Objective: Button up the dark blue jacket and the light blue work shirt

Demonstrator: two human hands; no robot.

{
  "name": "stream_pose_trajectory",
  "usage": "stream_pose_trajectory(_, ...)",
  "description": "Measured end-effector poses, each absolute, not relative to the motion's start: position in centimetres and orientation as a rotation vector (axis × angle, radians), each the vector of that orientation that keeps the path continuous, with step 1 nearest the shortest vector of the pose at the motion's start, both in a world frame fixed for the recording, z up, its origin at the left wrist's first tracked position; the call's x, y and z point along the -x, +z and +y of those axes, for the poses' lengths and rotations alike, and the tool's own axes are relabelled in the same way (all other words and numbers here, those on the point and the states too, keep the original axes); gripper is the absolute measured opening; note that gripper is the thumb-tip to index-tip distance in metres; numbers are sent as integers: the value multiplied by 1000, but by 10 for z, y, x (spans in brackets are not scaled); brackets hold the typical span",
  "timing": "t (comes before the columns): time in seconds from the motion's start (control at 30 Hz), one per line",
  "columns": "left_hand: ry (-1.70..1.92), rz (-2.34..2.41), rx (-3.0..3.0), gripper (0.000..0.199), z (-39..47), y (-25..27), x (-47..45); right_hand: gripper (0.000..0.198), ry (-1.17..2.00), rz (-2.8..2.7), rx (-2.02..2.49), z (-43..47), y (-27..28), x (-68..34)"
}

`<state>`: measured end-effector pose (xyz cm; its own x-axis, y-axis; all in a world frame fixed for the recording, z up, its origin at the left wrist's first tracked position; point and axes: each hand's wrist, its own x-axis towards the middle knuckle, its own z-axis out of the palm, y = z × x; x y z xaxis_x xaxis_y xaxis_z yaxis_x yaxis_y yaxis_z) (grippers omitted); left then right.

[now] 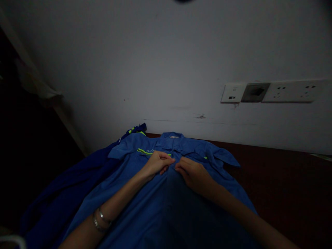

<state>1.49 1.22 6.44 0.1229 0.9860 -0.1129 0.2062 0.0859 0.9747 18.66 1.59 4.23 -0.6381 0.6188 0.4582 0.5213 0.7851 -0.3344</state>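
Observation:
A blue short-sleeved shirt (132,193) with yellow-green stripes lies spread front side up, its collar toward the wall. My left hand (158,162) pinches the cloth along the front opening at chest height, thumb and fingers together. Just to its right, my right hand (190,171) has its fingers curled and pinched on the facing edge of the same opening. A small gap separates the two hands. Whatever button or buttonhole may lie under the fingertips is too dark and small to make out. Two bracelets (100,221) circle my left wrist.
A darker blue garment (85,173) with yellow-green trim lies left of the shirt, partly beneath it. The dark red-brown tabletop (280,180) extends to the right. Behind stands a white wall (155,69) with a row of sockets (287,92). A white curved object (12,238) shows at bottom left.

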Motion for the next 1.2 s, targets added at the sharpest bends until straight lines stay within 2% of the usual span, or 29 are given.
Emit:
stream_pose_trajectory(0.23, 925, 1269, -1336, 29, 12, 58, -16, 12, 263, -2367, 958, 17, 39, -185)
stream_pose_trajectory(0.63, 1072, 1279, -1217, 31, 12, 48, -21, 16, -37, -2442, 961, 11, 39, -181)
stream_pose_trajectory(0.93, 1033, 1300, -1148, 30, 11, 46, -23, 14, -49, -2418, 1032, 12, 29, -178)
stream_pose_trajectory(1.1, 1033, 1263, -1119, 30, 11, 52, -21, 11, 67, -2276, 1077, 11, 30, -176)
stream_pose_trajectory(1.13, 1037, 1256, -1118, 30, 11, 54, -21, 13, 113, -2239, 1060, 12, 31, -176)
stream_pose_trajectory(1.2, 1032, 1250, -1128, 30, 10, 57, -20, 31, 231, -2186, 981, 15, 31, -177)
